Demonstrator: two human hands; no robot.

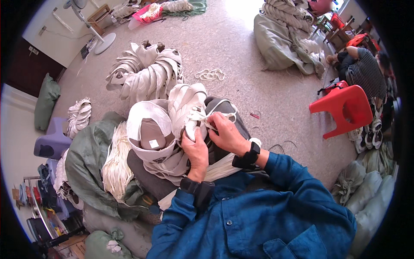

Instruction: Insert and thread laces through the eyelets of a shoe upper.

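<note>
My left hand (196, 151) is closed on a white shoe upper (191, 125), thumb on its front, above my lap. Beside it, the bent fingers of my right hand (226, 134) pinch a white shoelace (222, 102), which loops up and away from the upper. A row of nested shoe uppers (183, 98) leans just behind the one I hold. To the left, more pale uppers (148, 113) are stacked on my lap, a white square label showing inside the top one. A bundle of white laces (222, 166) lies across my lap under my right wrist.
Another lace bundle (116, 164) hangs over a green sack (88, 162) at my left. Ahead on the floor sit a ring of uppers (146, 71) and a loose lace (210, 74). At right are a red stool (343, 108) and a person in a striped top (366, 71).
</note>
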